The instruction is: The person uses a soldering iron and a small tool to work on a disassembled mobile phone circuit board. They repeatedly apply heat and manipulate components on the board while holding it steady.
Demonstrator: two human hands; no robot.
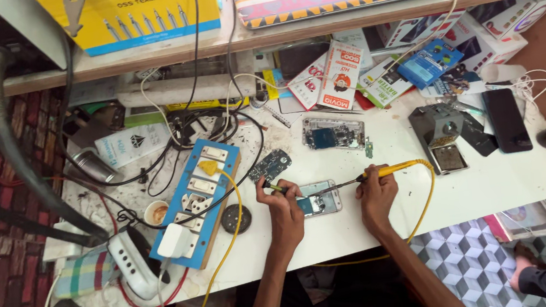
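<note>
Phone, opened, is lying on the white bench between both hands. Right hand is gripping a yellow soldering iron; left hand is pinching tweezers. Risk: the iron's trailing yellow cord is likely tugging the tip off its joint, possibly scorching neighbouring parts.

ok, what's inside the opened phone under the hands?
The opened phone shows a blue part and pale metal innards. The soldering iron tip reaches into it. The left hand covers its left end, so that part stays unseen.
</note>
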